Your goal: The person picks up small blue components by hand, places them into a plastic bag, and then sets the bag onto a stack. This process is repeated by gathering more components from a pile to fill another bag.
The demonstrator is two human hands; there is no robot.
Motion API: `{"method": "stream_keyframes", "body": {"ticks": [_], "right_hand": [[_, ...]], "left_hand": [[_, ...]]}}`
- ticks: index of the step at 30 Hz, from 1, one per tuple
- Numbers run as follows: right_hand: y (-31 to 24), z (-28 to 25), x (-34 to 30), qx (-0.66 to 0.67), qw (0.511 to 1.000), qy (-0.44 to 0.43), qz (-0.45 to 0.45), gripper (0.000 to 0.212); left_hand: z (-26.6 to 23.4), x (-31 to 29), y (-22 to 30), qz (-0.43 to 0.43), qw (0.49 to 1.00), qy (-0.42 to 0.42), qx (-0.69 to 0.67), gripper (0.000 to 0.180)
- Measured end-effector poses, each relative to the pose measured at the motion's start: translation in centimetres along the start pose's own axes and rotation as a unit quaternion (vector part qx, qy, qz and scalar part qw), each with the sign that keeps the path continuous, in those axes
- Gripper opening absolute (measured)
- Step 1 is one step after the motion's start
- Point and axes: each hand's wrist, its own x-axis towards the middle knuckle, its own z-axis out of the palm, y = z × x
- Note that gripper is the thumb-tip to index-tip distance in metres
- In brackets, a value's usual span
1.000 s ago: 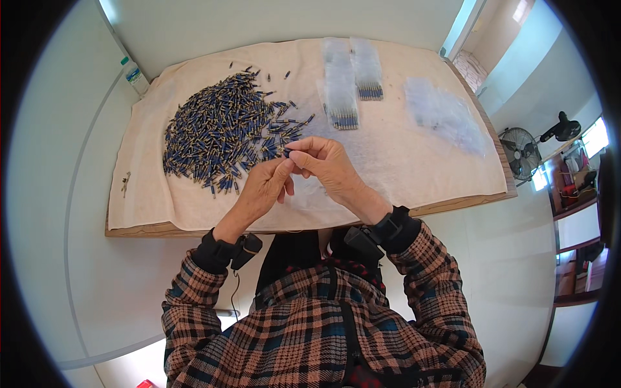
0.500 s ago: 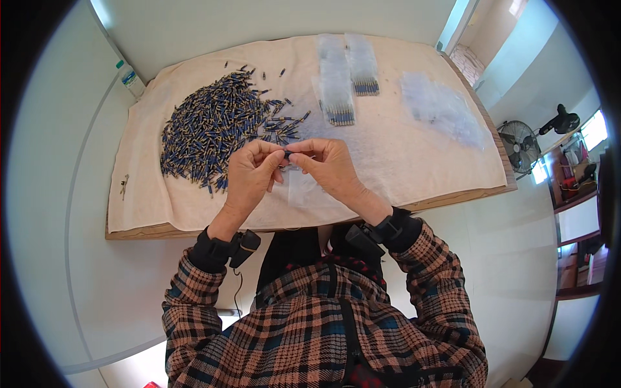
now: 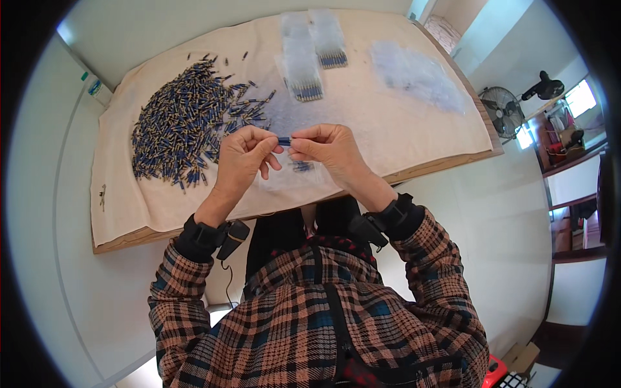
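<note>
**What Could Not Be Seen**

The small blue piece (image 3: 284,140) was mostly hidden between the fingertips of the left hand (image 3: 242,158) and right hand (image 3: 330,150); only a short middle stretch showed, too small to tell its shape. Both palms faced away. A few blue pieces (image 3: 301,167) under the right hand were partly covered and blurred. The pile (image 3: 184,119) at far left was too dense to tell single pieces apart. The contents of the clear bags (image 3: 414,74) at far right were too faint to make out. The table (image 3: 446,161) had its near edge hidden behind the person's arms.
</note>
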Motion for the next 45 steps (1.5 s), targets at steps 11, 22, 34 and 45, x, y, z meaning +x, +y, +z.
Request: {"method": "stream_keyframes", "body": {"ticks": [11,22,34,45], "right_hand": [[-3.1,-7.3,-3.5,-0.179,0.979,0.049,0.087,0.016],[-1.0,-6.5,-3.6,-0.176,0.972,0.032,0.15,0.015],[1.5,-4.4,-3.0,-0.224,0.967,0.03,0.115,0.014],[3.1,-3.6,-4.6,-0.448,0.884,0.027,-0.133,0.019]], "left_hand": [[0.6,1.6,-3.4,0.067,0.939,-0.093,0.323,0.013],[1.2,2.1,-3.1,0.029,0.918,-0.171,0.356,0.017],[1.2,2.3,-3.7,0.048,0.904,-0.165,0.39,0.019],[0.9,2.2,-3.7,0.058,0.904,-0.173,0.387,0.017]]}}
